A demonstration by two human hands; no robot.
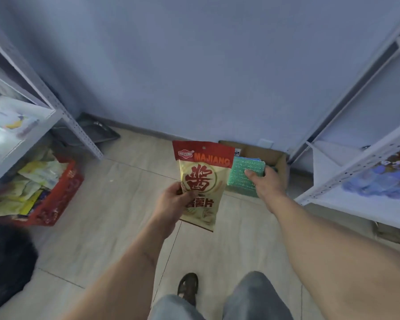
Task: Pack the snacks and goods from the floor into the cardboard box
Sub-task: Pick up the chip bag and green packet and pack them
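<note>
Above the cardboard box (280,162) our right hand (267,183) grips a green pack (243,174); just left of it our left hand (171,204) pinches the snack bag (202,181); that loose pinch might let it slip floorward.

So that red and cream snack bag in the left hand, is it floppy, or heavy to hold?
The snack bag is probably light: the left hand pinches it by one edge, and it stays upright. It looks fairly crisp rather than limp, since its top does not droop. The glossy film may be a bit slippery, and its contents could crush if squeezed.
</note>
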